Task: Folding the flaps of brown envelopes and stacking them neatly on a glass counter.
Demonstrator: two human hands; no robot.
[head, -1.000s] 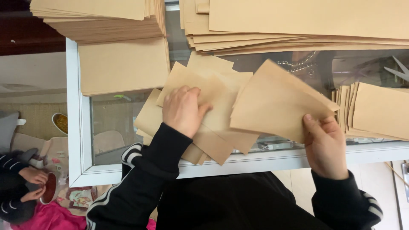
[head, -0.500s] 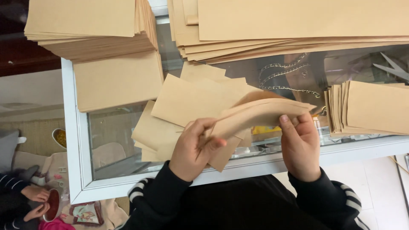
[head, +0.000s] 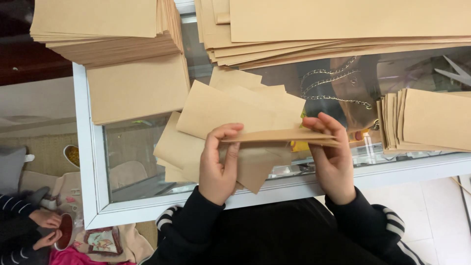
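My left hand [head: 219, 164] and my right hand [head: 332, 157] hold one brown paper sheet [head: 279, 136] between them, folded over and seen nearly edge-on above the glass counter [head: 122, 162]. Each hand pinches one end of it with thumb and fingertips. Under the sheet lies a loose spread of brown paper pieces [head: 216, 113] on the glass. Both my sleeves are black with white stripes.
Tall stacks of brown paper stand at the back left [head: 105, 29] and back right [head: 343, 24]. A stack of folded brown pieces [head: 427, 120] lies at the right. Scissors [head: 454, 73] and a chain [head: 333, 83] lie beyond. Another person's hands [head: 44, 228] show at the lower left.
My left hand left the loose pile and joined the right on the sheet. Together they bent the flat sheet over and pressed the fold flatter.
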